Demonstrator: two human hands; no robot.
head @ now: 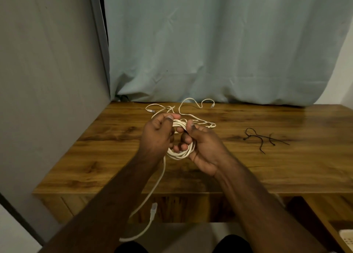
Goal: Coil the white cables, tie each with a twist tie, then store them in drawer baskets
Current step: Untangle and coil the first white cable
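Both hands hold coiled white cable (180, 153) above table (95, 157): left hand (158, 134) grip closed on upper loops, right hand (198, 147) grip around coil. Black twist ties (265, 138) lie right.

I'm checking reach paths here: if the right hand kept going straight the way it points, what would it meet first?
Probably the loose white cable lying on the table just beyond the right hand; the curtain is farther back. Depth is unclear.

Both hands (177, 138) grip white cable coil (180, 153) above wooden table (248, 168).
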